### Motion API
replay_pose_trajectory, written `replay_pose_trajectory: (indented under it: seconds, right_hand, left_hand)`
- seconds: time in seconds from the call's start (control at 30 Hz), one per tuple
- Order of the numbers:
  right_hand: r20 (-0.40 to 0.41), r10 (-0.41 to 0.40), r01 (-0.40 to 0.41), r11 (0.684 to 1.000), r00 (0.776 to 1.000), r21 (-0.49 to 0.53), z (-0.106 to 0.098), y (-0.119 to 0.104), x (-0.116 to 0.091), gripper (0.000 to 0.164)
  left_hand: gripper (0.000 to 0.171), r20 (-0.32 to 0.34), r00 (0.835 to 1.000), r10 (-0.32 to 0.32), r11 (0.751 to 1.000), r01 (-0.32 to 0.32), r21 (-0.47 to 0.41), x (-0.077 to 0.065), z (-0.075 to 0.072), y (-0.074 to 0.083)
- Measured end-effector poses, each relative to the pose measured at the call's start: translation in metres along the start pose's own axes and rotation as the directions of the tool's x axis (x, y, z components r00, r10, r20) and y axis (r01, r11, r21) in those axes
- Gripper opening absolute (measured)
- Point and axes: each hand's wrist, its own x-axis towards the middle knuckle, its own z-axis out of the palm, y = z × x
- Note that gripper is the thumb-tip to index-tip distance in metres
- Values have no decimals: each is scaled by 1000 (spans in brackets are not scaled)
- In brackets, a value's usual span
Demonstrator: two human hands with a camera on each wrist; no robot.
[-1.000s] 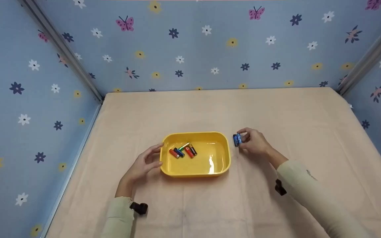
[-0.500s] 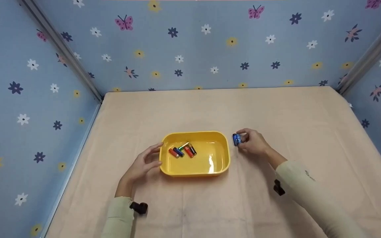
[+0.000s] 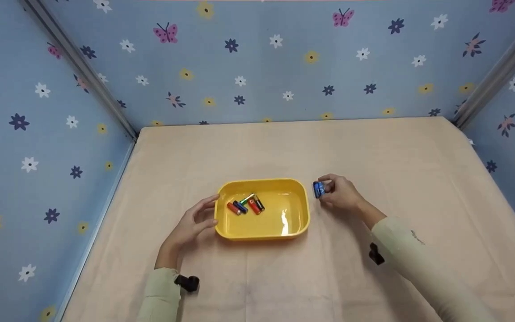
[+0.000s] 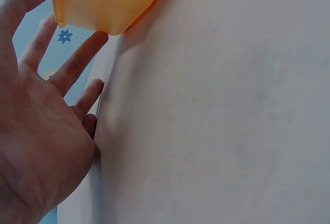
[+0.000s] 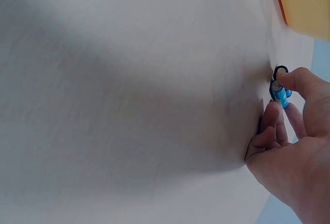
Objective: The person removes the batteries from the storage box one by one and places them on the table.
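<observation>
Blue batteries (image 3: 318,189), right hand (image 3: 343,194) pinching; left hand (image 3: 189,224) spread, touching tray (image 3: 262,237)

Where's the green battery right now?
In the head view, the green battery lies inside the yellow tray, in the half nearer the left hand, just beyond the tray's blue battery.

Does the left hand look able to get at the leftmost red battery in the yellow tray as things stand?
Likely yes: the left hand touches the left end of the yellow tray, the leftmost red battery lies near that end, and nothing covers it from above. Only the tray's side is between them.
</observation>
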Motion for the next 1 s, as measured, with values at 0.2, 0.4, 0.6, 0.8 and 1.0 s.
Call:
replay_pose_trajectory:
  seconds: [0.2, 0.4, 0.6, 0.8, 1.0]
  right_hand:
    - [30, -8, 10, 998, 1000, -66, -9, -10, 1, 68]
    - [17, -16, 17, 995, 1000, -102, -23, -26, 4, 69]
    - [14, -45, 46, 994, 999, -103, -19, -25, 6, 66]
    - [11, -89, 89, 990, 996, -113, -14, -34, 6, 65]
    - [15, -120, 121, 984, 993, -131, -15, -44, 8, 61]
  left_hand:
    - [71, 7, 1000, -13, 1000, 13, -9, -2, 1, -2]
    - [71, 1, 1000, -17, 1000, 17, -12, -3, 1, -3]
    - [70, 1, 1000, -12, 1000, 12, -7, -2, 1, -1]
    - [70, 7, 1000, -10, 1000, 10, -14, -2, 1, -1]
    - [71, 12, 1000, -22, 999, 22, -34, -2, 1, -1]
